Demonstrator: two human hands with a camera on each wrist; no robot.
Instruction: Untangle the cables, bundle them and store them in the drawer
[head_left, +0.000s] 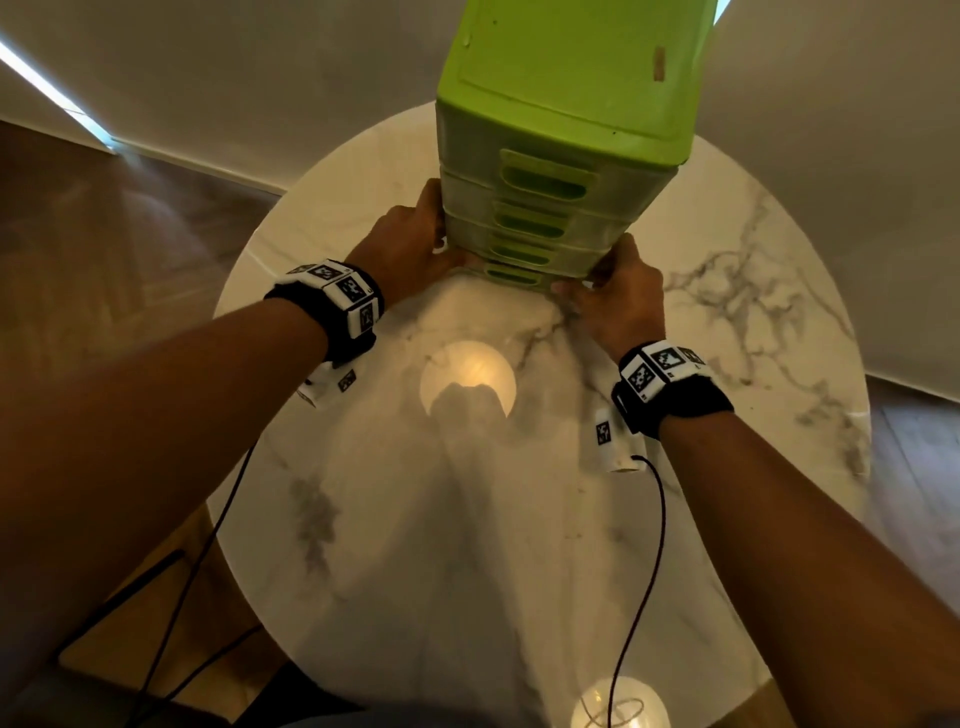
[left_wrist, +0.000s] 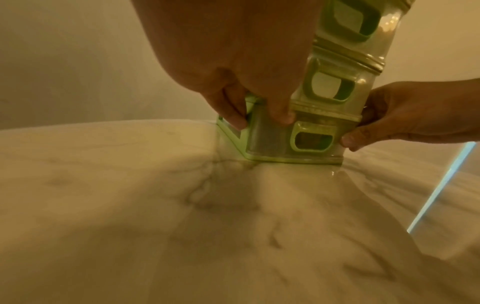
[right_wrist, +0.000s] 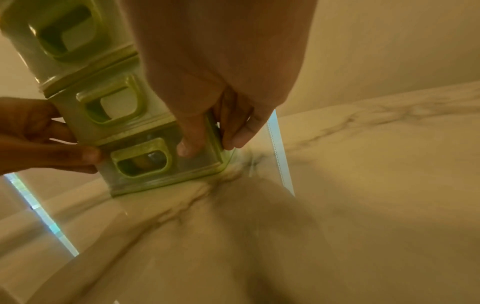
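A tall green drawer tower (head_left: 566, 104) with several translucent drawers stands at the far side of the round marble table (head_left: 467, 545). Every drawer front looks pushed in. My left hand (head_left: 441, 249) grips the tower's lower left corner, thumb on the front and fingers round the side (left_wrist: 233, 115). My right hand (head_left: 597, 275) grips the lower right corner the same way (right_wrist: 215, 135). Through the bottom drawer's handle opening (right_wrist: 141, 160) something dark and yellowish shows; I cannot tell what it is. No loose cables lie on the table.
Thin black cords (head_left: 644, 571) run from my wrist cameras down over the table's near edge. Lamp reflections (head_left: 467, 379) glare on the marble. Wooden floor (head_left: 104, 234) and pale walls surround the table.
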